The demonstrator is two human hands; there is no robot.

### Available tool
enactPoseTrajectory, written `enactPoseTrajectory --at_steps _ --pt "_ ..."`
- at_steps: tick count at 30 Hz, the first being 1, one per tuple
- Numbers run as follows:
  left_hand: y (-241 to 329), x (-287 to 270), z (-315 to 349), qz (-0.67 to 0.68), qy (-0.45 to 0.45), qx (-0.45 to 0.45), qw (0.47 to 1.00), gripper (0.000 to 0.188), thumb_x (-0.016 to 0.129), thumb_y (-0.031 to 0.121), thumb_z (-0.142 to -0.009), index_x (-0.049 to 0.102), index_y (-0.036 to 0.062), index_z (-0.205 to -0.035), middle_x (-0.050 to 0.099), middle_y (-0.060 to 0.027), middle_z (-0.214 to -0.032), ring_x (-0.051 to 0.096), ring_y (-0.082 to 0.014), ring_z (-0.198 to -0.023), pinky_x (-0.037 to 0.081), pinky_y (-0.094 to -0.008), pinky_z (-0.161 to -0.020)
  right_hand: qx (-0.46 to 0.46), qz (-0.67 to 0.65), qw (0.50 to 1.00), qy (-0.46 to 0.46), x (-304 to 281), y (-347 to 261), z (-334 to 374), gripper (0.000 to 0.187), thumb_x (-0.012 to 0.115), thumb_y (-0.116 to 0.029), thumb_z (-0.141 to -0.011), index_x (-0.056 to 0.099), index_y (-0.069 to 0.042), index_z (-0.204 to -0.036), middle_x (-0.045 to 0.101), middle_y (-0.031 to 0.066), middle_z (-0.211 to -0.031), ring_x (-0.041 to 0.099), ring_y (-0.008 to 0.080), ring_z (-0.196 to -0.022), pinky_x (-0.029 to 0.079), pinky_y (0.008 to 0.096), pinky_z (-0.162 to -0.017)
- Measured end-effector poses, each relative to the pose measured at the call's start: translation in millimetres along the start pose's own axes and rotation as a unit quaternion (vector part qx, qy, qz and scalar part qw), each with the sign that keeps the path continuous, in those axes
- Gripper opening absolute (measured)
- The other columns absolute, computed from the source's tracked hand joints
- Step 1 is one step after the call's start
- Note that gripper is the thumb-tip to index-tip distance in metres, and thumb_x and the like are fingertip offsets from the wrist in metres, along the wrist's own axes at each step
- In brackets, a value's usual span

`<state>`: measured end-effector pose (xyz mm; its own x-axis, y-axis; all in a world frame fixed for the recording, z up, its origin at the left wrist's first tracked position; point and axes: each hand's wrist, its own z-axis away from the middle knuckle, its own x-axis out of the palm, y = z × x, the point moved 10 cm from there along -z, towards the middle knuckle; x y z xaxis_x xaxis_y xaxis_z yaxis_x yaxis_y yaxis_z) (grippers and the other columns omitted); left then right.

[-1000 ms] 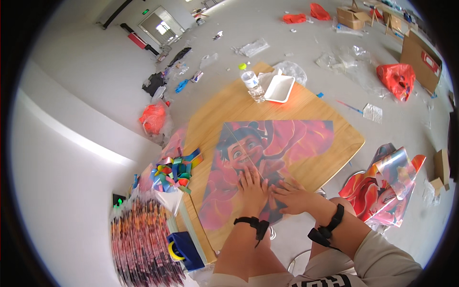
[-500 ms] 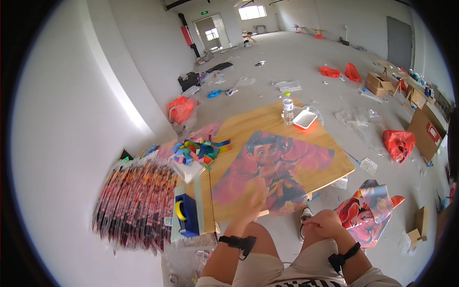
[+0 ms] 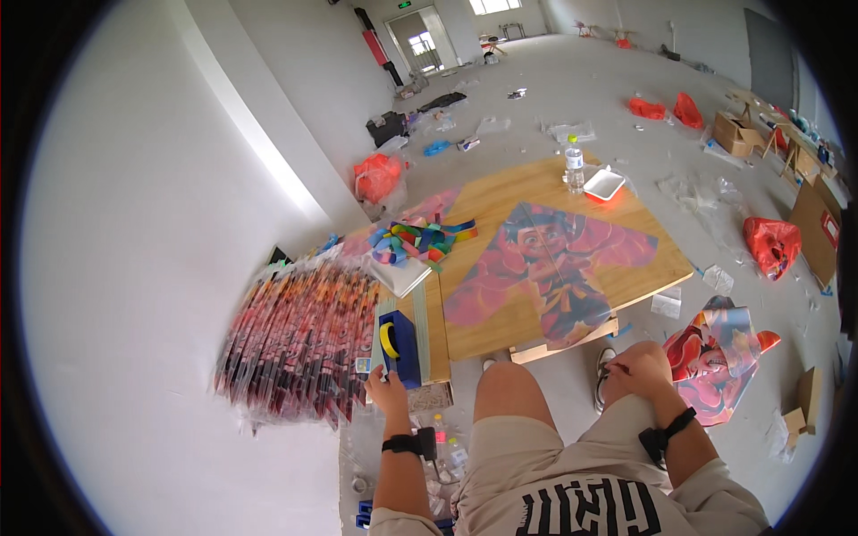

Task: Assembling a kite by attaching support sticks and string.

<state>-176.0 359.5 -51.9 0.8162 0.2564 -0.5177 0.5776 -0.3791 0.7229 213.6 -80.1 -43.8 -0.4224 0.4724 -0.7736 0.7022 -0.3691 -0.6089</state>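
Note:
A kite (image 3: 559, 259) printed with a cartoon figure lies flat on the wooden table (image 3: 657, 268). My left hand (image 3: 386, 393) is at the table's left, its fingers apart and seemingly holding nothing. Beside it are a blue tape dispenser (image 3: 404, 353) with a yellow roll and a row of packed, colourful kites (image 3: 299, 344) in clear wrapping. My right hand (image 3: 642, 368) is by my right knee with its fingers curled; a small dark bit shows at the fingertips, too small to name. Bundled colourful ribbons (image 3: 416, 239) rest on a white stack (image 3: 402, 275) at the table's left.
A water bottle (image 3: 574, 168) and a red-and-white tray (image 3: 605, 186) stand at the table's far edge. Another printed kite (image 3: 715, 366) lies on the floor at right. Red plastic bags (image 3: 772, 248), cardboard boxes (image 3: 737, 134) and scattered clear wrapping surround the table.
My left hand has moved from over the kite's near left edge leftward to beside the tape dispenser. The view has shifted down and left. My right hand stays by my knee.

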Motion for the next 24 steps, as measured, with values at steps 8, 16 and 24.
enactPoseTrajectory --at_steps 8,16,24 --pt "-75 61 -38 -0.035 -0.291 -0.173 0.940 0.056 0.043 0.050 -0.097 0.078 0.0091 -0.082 0.071 -0.0191 -0.090 0.066 -0.0252 -0.088 0.051 -0.0371 -0.081 0.012 0.016 0.995 -0.094 41 -4 -9 0.021 0.060 -0.026 -0.091 0.073 -0.014 -0.101 0.072 0.0101 -0.091 0.067 0.0290 -0.086 0.051 0.0398 -0.077" --pt "-50 25 -49 0.095 -0.197 -0.178 0.959 0.057 0.045 0.042 -0.100 0.075 0.0000 -0.076 0.070 -0.0112 -0.084 0.059 -0.0172 -0.068 0.049 -0.0299 -0.063 -0.003 0.004 0.997 -0.080 29 -17 -9 0.021 0.058 -0.026 -0.093 0.073 -0.014 -0.099 0.072 0.0092 -0.092 0.068 0.0292 -0.085 0.051 0.0400 -0.075" --pt "-15 1 14 0.228 -0.287 -0.294 0.883 0.026 0.062 0.031 -0.096 0.073 0.0072 -0.099 0.054 0.0051 -0.071 0.046 -0.0047 -0.062 0.036 -0.0216 -0.054 0.026 -0.044 0.995 -0.081 32 -20 -21 0.016 0.062 -0.021 -0.087 0.073 -0.011 -0.094 0.072 0.0120 -0.086 0.069 0.0307 -0.080 0.053 0.0400 -0.072"
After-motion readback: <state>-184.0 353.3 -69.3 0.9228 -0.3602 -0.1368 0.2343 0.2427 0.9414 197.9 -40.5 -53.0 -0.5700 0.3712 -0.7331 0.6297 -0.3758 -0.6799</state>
